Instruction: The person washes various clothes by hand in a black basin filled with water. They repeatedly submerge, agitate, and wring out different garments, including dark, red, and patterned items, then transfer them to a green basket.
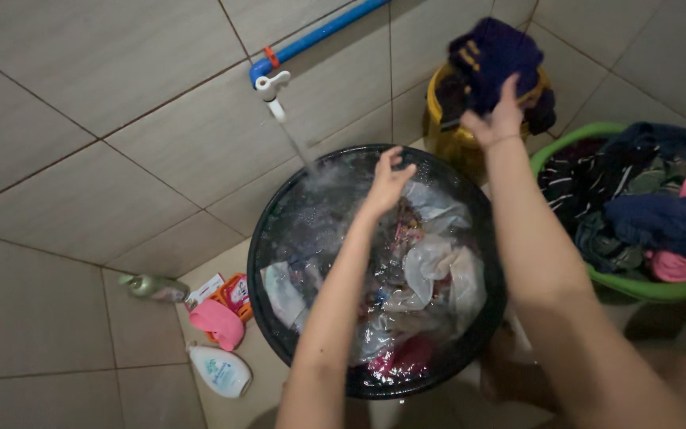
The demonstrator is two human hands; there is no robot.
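The right hand grips a dark purple garment above the yellow bucket, right of the black basin; the left hand hovers open over it.

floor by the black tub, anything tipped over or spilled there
Yes: a green bottle and a white bottle both lie on their sides on the floor beside the tub, next to a pink scoop. No spilled liquid is visible around them.

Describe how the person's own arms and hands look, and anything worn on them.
Both arms are bare up to the frame's edge: no sleeves, gloves or watch show. The left hand and right hand are bare too; no rings can be made out, though the right hand is slightly blurred.
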